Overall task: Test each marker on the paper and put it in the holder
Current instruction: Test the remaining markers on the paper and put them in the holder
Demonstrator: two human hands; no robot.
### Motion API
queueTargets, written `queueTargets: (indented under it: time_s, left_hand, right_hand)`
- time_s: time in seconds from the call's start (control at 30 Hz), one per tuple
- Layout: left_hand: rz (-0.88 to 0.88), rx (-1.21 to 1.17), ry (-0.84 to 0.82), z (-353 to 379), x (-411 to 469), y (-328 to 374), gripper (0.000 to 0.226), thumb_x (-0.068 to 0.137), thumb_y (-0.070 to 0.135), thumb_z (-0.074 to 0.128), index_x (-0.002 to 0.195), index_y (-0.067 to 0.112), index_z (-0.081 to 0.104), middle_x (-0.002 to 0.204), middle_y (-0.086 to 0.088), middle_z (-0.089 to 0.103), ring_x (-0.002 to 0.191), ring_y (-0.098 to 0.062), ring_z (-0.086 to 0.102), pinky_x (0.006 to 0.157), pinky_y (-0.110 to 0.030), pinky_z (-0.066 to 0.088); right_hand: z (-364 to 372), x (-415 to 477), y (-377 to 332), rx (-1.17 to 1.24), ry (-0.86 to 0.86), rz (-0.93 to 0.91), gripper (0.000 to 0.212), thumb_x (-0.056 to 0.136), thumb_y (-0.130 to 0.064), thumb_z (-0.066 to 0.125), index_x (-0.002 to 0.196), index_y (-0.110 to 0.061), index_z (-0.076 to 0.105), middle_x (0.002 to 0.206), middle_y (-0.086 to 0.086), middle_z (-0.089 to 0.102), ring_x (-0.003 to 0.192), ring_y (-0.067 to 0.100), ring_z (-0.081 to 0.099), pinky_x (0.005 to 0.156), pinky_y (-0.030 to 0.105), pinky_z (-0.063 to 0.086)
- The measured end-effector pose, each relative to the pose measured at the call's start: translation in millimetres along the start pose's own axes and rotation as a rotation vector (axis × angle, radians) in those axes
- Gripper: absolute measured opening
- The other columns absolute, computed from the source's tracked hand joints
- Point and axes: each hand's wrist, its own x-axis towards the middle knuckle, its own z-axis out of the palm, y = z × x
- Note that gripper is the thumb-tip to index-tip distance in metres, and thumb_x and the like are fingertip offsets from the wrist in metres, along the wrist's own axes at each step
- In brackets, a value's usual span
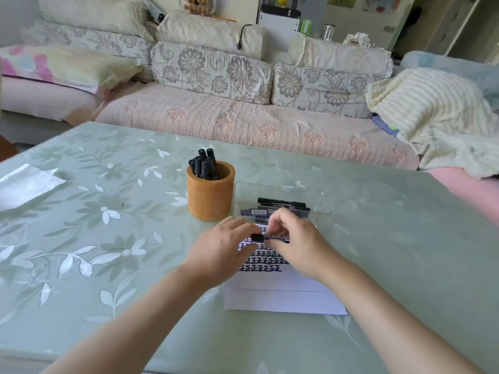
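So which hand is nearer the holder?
Left. The left hand is just in front of the holder, pinching the marker; the right hand grips it farther right, before the tray.

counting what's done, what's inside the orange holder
Black markers stand in the orange holder, caps sticking above the rim; several show. Its wall hides their lower parts and the bottom.

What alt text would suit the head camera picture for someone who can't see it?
A person's left hand pinches the cap and right hand grips the barrel of a black marker above white paper bearing rows of black marks. Behind, an orange holder holds markers beside a clear tray with more.
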Motion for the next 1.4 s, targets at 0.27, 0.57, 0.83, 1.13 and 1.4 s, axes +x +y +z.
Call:
queueTargets:
  time_s: [0.27, 0.57, 0.83, 1.13, 1.4]
  left_hand:
    - [-0.072, -0.037, 0.072, -4.2, 2.7, -6.6, 0.008, 0.091, 0.025, 0.064, 0.098, 0.026, 0.066, 0.089, 0.016, 0.061, 0.084, -0.007, 0.057, 0.064, -0.032, 0.052]
    - [0.003, -0.018, 0.024, -1.7, 6.5, 8.5, 0.018, 0.089, 0.041, 0.052, 0.092, 0.027, 0.063, 0.084, 0.019, 0.060, 0.081, -0.004, 0.053, 0.060, -0.030, 0.050]
    - [0.052, 0.002, 0.064, -0.3, 20.3, 34.9, 0.023, 0.096, 0.039, 0.048, 0.087, 0.025, 0.064, 0.081, 0.016, 0.060, 0.078, -0.005, 0.052, 0.060, -0.026, 0.046]
    - [0.087, 0.054, 0.081, -5.2, 26.3, 28.1, 0.032, 0.094, 0.023, 0.060, 0.125, 0.016, 0.060, 0.117, 0.004, 0.059, 0.106, -0.015, 0.054, 0.088, -0.025, 0.046]
    - [0.118, 0.051, -0.047, -2.9, 20.4, 19.2, 0.028, 0.097, 0.037, 0.044, 0.107, 0.022, 0.066, 0.086, 0.009, 0.060, 0.081, -0.011, 0.053, 0.065, -0.028, 0.048]
  right_hand:
    - [-17.6, -1.8, 23.2, -0.021, -0.052, 0.097, 0.022, 0.080, -0.021, 0.076, 0.091, -0.036, 0.064, 0.092, -0.013, 0.065, 0.078, -0.004, 0.056, 0.078, 0.022, 0.048]
    - [-28.8, -2.3, 21.1, 0.671, 0.104, 0.200, 0.009, 0.085, -0.002, 0.072, 0.091, -0.009, 0.071, 0.062, 0.000, 0.061, 0.056, 0.018, 0.053, 0.051, 0.028, 0.040]
    - [-30.3, 2.0, 16.4, 0.731, 0.134, 0.164, 0.011, 0.103, -0.018, 0.048, 0.102, -0.010, 0.056, 0.075, 0.006, 0.063, 0.061, 0.024, 0.064, 0.062, 0.034, 0.052]
    - [-31.7, -9.8, 25.7, 0.011, -0.142, 0.150, 0.022, 0.100, -0.038, 0.050, 0.092, -0.024, 0.064, 0.063, -0.007, 0.048, 0.055, 0.011, 0.042, 0.056, 0.030, 0.032]
    - [-30.2, -12.2, 25.2, -0.043, -0.212, 0.030, 0.030, 0.099, -0.036, 0.054, 0.077, -0.015, 0.054, 0.063, -0.002, 0.045, 0.058, 0.013, 0.038, 0.058, 0.035, 0.030]
